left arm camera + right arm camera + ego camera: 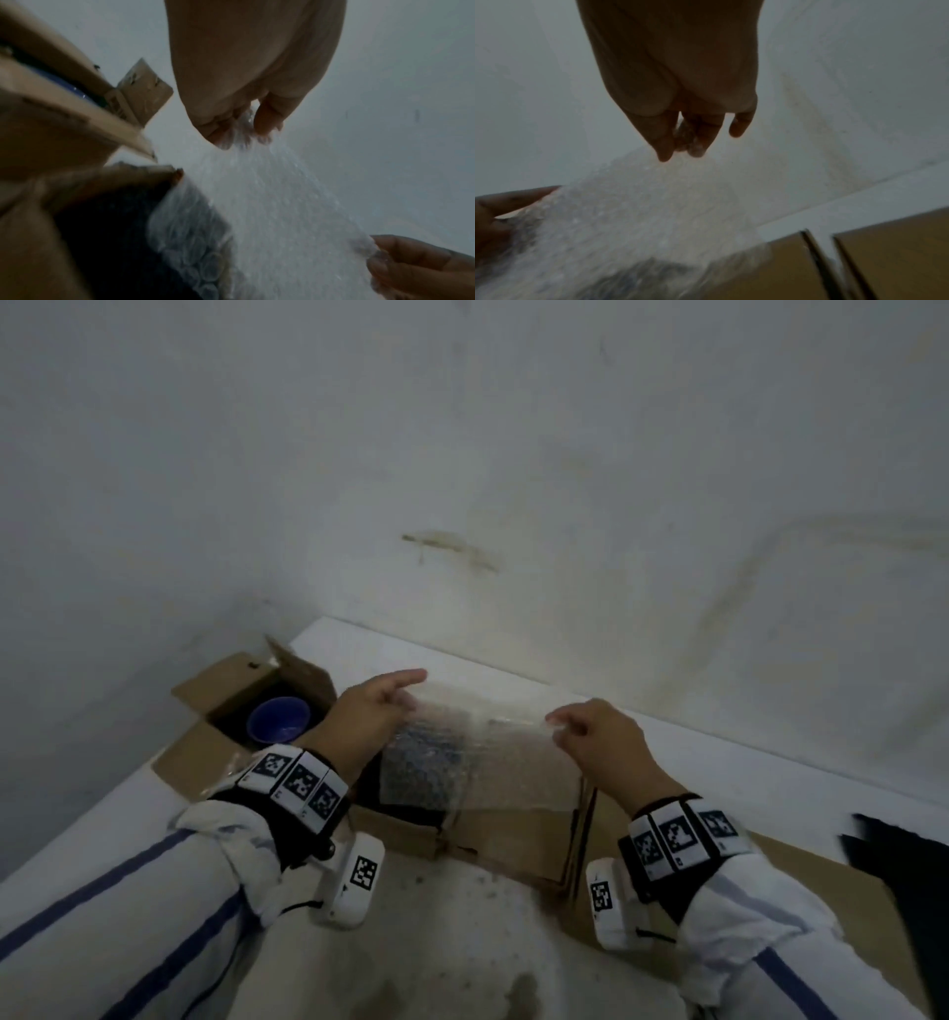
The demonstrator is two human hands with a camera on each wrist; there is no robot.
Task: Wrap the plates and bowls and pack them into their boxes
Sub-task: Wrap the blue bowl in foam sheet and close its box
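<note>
A clear sheet of bubble wrap (477, 752) hangs stretched between my two hands above an open cardboard box (411, 829) with a dark inside. My left hand (382, 706) pinches the sheet's top left corner, its index finger pointing out. My right hand (575, 726) pinches the top right corner. The left wrist view shows the left hand's fingertips (226, 134) gripping the bubble wrap (270, 203). In the right wrist view the thumb and fingertips (695, 142) clamp the bubble wrap (628, 213). A blue bowl (279, 719) sits inside a second open box (205, 690) at the left.
Flattened cardboard (796, 880) lies on the white table (462, 942) at the right, with a dark object (904, 855) at its far edge. A stained white wall (513, 480) stands close behind the table. The table's left edge (77, 834) runs near the bowl's box.
</note>
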